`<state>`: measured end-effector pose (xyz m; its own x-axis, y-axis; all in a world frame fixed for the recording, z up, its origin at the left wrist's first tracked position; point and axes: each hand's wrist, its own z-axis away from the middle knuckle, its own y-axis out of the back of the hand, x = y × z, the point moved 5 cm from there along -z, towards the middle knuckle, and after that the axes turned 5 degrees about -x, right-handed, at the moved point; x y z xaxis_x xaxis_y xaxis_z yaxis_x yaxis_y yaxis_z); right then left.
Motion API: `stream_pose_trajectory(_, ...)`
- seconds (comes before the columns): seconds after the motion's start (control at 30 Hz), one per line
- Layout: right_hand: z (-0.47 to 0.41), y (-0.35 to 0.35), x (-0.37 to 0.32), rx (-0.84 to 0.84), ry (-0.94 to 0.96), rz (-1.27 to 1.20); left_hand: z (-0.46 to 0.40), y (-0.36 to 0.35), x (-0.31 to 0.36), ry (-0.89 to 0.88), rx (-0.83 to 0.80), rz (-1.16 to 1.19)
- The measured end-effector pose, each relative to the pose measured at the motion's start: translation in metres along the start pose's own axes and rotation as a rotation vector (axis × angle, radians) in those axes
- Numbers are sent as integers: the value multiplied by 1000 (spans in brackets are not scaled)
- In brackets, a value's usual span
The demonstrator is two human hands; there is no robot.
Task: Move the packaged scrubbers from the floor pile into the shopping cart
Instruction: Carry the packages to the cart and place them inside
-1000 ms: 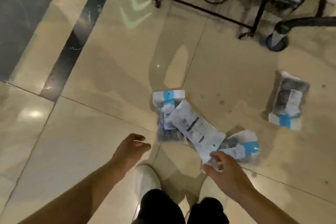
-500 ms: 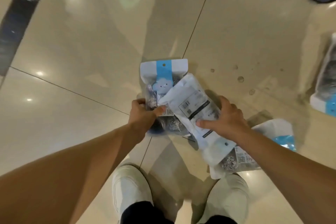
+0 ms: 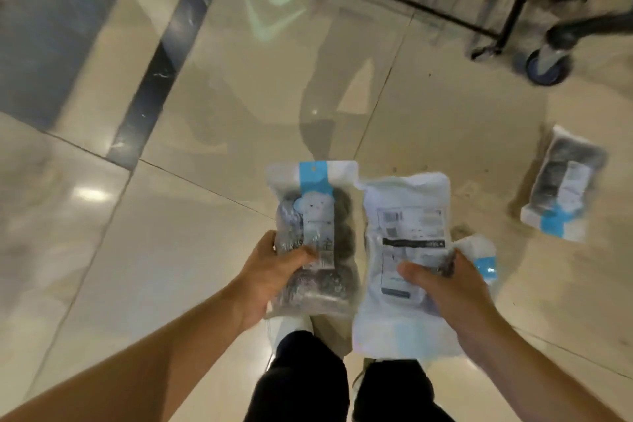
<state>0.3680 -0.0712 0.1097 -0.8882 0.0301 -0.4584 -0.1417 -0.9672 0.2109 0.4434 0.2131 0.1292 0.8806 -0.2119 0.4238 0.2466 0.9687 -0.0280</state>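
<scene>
Spanning 12 to 3 o'clock, a cart frame (image 3: 428, 7) is seen. A white-backed scrubber pack (image 3: 407, 250) is gripped by the right hand (image 3: 445, 288); a blue-striped pack (image 3: 317, 236) by the left hand (image 3: 274, 274). Two packs remain floored: 3 o'clock (image 3: 561, 188), and one (image 3: 479, 257) behind the right hand.

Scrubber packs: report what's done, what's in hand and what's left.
Done: nothing visibly in the cart yet; only its frame and a wheel show. In hand: the left hand holds a blue-striped pack, the right hand a white pack. Left: a pack on the floor behind the right hand and another lying farther right.
</scene>
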Motion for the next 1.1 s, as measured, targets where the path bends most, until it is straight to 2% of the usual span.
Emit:
stream_pose_trajectory(0.07, 64, 12, -23, -10, -6, -51, 74, -8, 25, -28, -27, 7)
stream_pose_trajectory(0.3, 278, 76, -125, -29, 32, -44, 318, -35, 106, -142, 39, 103)
stream_pose_trajectory(0.53, 453, 146, -195, -21, 226, -52, 500, -69, 175, -301, 0, 26)
stream_pose_trajectory(0.73, 519, 203, -226, 82, 357, -79, 556, -106, 221, -432, -70, -47)
stream_pose_trajectory(0.9, 547, 230, -220, 201, 342, -207, 557, -131, 248, -481, -122, -100)
stream_pose_trajectory(1.1, 585, 264, -203, 378, 314, -362, 544, -164, 294, -468, -337, -272)
